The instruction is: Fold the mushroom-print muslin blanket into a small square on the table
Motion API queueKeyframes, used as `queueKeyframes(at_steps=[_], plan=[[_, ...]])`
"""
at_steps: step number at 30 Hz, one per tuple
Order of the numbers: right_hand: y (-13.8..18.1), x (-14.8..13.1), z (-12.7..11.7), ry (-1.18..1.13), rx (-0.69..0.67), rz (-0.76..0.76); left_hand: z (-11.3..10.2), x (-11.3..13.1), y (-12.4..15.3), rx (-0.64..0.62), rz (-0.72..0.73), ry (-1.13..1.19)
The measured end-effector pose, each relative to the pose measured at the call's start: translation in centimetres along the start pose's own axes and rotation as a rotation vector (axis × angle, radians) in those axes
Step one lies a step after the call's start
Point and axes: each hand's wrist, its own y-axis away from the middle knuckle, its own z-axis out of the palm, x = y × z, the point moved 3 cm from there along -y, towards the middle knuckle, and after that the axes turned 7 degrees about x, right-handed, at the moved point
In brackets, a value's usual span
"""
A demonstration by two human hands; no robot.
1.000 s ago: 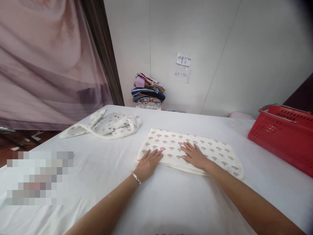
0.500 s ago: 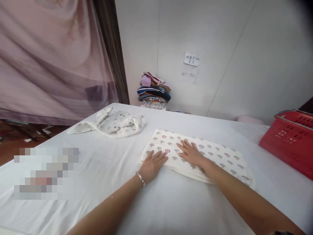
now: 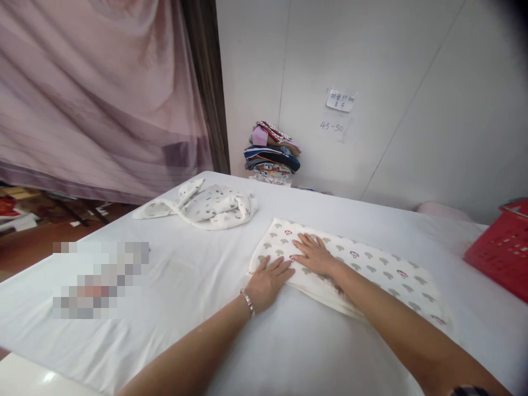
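On the pale grey panelled wall (image 3: pixel 371 49) ahead of me, two pieces of writing hang one above the other. The lower one, a clear-edged sheet (image 3: pixel 332 126), reads "45-50" in dark handwriting. The upper one, a small white note (image 3: pixel 340 101), carries two lines of blue handwritten characters too small to read with certainty.

Below, a long table is covered by a smooth white sheet (image 3: pixel 177 302), lightly wrinkled at the left. On it, right of centre and close to the person, lies a folded cream cloth (image 3: pixel 371 264), a soft, flat, longish piece with a rounded near edge. It is printed with rows of grey mushrooms and a few outlined in red or dark blue.

Both bare hands lie palm down on it, fingers apart and gripping nothing. The left hand (image 3: pixel 267 281), with a silver bracelet (image 3: pixel 248 303) at the wrist, presses its fingers on the near left corner. The right hand (image 3: pixel 315 255) is spread flat just beside it, slightly farther in.

Beyond, to the left, a second white cloth (image 3: pixel 218 209) with small dark motifs lies loosely crumpled. A stack of folded fabrics (image 3: pixel 273 157), striped, blue and lilac, rises behind the table. A red perforated plastic basket (image 3: pixel 499 256) stands at the right; a dusty-pink curtain (image 3: pixel 94 93) drapes at the left.
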Motion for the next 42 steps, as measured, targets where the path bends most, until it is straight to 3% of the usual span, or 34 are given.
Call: queueKeyframes(at_steps=[5, 11, 19, 25, 29, 32, 36, 39, 42], plan=[[-2.5, -2.4, -0.3, -0.003, 0.027, -0.074, 0.4, -0.2, 0.1, 0.014, 0.015, 0.02], [-4.0, -2.9, 0.6, 0.009, 0.002, -0.048, 0.3, -0.3, 0.3, 0.027, 0.014, 0.055], [-6.9, -5.2, 0.6, -0.028, 0.039, -0.134, 0.2, -0.4, 0.3, 0.033, 0.008, 0.074], [-7.2, -5.2, 0.9, -0.056, 0.011, -0.135, -1.3, -0.6, 0.4, 0.034, 0.0, 0.179], [-4.6, -2.5, -0.6, -0.058, 0.05, -0.101, -2.1, -2.6, 0.7, 0.138, -0.189, 0.11], [-1.5, 2.3, -1.2, 0.036, 0.082, 0.013, -1.4, -4.5, 1.1, 0.159, -0.387, 0.043], [2.0, 8.8, -0.8, 0.085, 0.037, 0.244, -0.2, -5.1, 1.0, 0.087, -0.447, 0.054], [3.0, 10.5, -0.5, 0.062, 0.04, 0.318, -0.1, -4.9, 0.8, 0.061, -0.469, 0.042], [3.1, 10.3, -0.7, 0.06, 0.079, 0.289, -0.2, -4.8, 0.9, 0.052, -0.481, 0.061]])
